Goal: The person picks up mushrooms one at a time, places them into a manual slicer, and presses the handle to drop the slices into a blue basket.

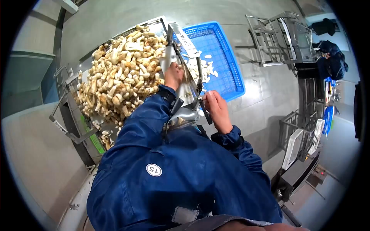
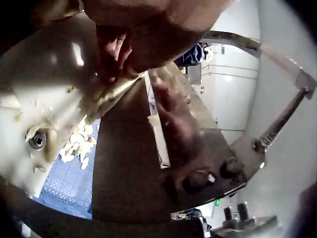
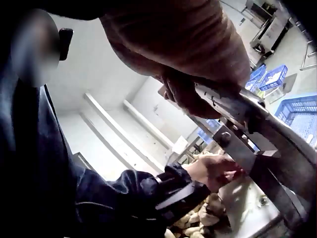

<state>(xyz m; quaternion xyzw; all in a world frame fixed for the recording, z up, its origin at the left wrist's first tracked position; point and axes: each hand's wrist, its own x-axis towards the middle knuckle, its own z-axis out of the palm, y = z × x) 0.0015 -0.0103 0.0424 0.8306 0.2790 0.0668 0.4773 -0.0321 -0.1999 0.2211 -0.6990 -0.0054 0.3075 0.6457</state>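
My left hand (image 1: pixel 174 76) is over the pale metal plate of a hinged slicer (image 1: pixel 187 94), fingers curled close to its blade. In the left wrist view a pale mushroom (image 2: pixel 111 99) shows under those fingertips, against the broad dark blade (image 2: pixel 124 168); the hand covers part of it. On the other side, my right hand (image 1: pixel 218 111) grips the slicer's metal handle (image 3: pixel 220 94), fingers wrapped round it. A large heap of whole mushrooms (image 1: pixel 119 77) lies to the left of the slicer.
A blue plastic basket (image 1: pixel 233 75) stands on the right beside the slicer, with pale mushroom slices (image 1: pixel 204 69) in it. Metal stands (image 1: pixel 266 42) are farther right, near another person (image 1: pixel 331 59). A green crate (image 1: pixel 92 134) shows at lower left.
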